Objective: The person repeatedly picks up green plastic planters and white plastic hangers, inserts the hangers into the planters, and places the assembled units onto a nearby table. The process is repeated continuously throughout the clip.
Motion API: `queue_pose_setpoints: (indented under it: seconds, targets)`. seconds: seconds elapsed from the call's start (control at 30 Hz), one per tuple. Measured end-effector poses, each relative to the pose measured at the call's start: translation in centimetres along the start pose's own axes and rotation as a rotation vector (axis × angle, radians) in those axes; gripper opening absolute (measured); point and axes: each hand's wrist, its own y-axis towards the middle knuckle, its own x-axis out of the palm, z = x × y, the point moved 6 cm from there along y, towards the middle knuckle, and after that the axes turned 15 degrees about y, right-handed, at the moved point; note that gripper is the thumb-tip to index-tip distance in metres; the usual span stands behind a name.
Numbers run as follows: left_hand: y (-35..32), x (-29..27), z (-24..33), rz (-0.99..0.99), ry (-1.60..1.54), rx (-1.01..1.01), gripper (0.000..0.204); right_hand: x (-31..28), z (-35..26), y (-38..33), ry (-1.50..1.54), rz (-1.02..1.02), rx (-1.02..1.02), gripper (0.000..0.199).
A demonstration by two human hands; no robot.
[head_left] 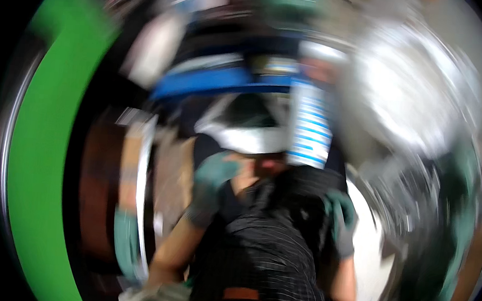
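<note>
Strong motion blur smears the whole head view. My left hand [209, 186], in a grey-green glove, is beside the upper left of a black pinstriped apron [261, 258], close to my lap. My right hand [342, 220] wears a similar glove and lies against the apron's right side, its fingers bent. Blur hides what either hand holds, if anything. Just beyond my lap is a white piece with a dark middle [247, 134]. A white, blue-striped packet or sheet [311, 124] stands to its right.
A blue crate-like container [206, 85] lies ahead. Along the left runs a bright green surface [41, 164] with a metal rail [11, 117]. Large whitish, shiny bundles [405, 86] fill the upper right. A white rounded object [369, 249] is beside my right arm.
</note>
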Motion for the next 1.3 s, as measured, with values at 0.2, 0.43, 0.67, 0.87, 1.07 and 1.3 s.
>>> queue_pose_setpoints:
  seconds: [0.2, 0.43, 0.67, 0.87, 1.07, 1.3]
  targets:
    - [-8.9, 2.6, -11.6, 0.284, -0.831, -0.917, 0.026, 7.8, 4.8, -3.3, -0.548, -0.537, 0.040, 0.021]
    - [-38.8, 2.2, -26.3, 0.018, 0.650, -1.554, 0.060, 9.7, 5.4, -3.7, -0.710, -0.651, 0.069, 0.023]
    - [-57.4, -0.2, -28.5, -0.782, 0.696, -1.401, 0.052, 11.7, 3.7, -1.9, -0.865, -0.603, 0.001, 0.032]
    - [-42.4, -7.3, -25.4, -0.625, 0.772, -1.250, 0.066, 12.0, 1.5, 0.2, -0.729, -0.722, -0.272, 0.034]
    - [-18.9, -13.5, -16.5, -0.088, 0.483, -0.529, 0.047, 13.7, -0.3, 0.7, -0.494, -0.644, 0.024, 0.054]
    - [2.9, -11.5, -3.9, -0.424, -0.927, -0.333, 0.064, 15.7, 7.8, -1.0, 0.758, -0.468, 0.437, 0.091]
